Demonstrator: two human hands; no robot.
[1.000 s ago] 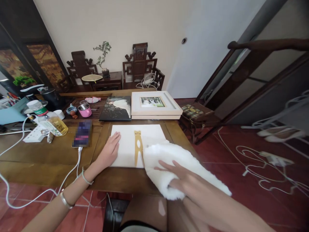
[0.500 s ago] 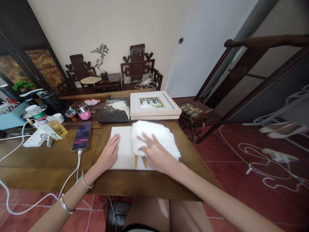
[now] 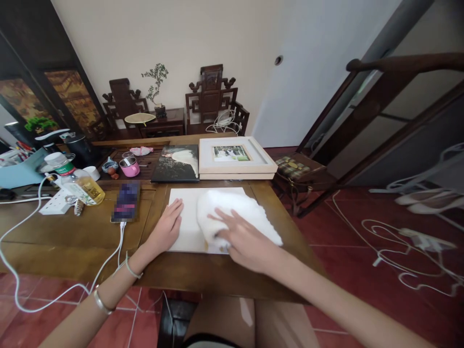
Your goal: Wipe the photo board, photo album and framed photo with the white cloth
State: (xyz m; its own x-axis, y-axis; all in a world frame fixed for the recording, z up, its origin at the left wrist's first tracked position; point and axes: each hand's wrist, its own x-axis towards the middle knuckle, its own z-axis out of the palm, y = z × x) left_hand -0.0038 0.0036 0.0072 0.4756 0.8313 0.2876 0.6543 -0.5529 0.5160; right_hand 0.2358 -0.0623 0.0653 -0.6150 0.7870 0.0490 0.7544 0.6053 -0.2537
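A pale flat panel (image 3: 186, 212) lies on the wooden table before me, with small tan marks near its lower edge. My left hand (image 3: 169, 223) rests flat on the panel's left side, fingers stretched out, steadying against its edge. Over the panel's right part spreads a fluffy white towel (image 3: 239, 208), bunched and hanging past the panel's right side. My right hand (image 3: 244, 239) presses on the towel and grips it, slightly blurred by motion. Most of the panel's right half is hidden under the towel and hand.
Behind the panel lie a pale box frame (image 3: 235, 169) with a photo and a dark photo panel (image 3: 177, 164). To the left are a cabled phone (image 3: 125, 200), a bottle (image 3: 87, 186), a pink cup (image 3: 129, 167) and a power strip (image 3: 56, 203). A chair (image 3: 319, 169) stands right.
My right hand and the towel have shifted a little right and toward me, covering more of the tan marks. My left hand stays on the panel. The view has tilted slightly.
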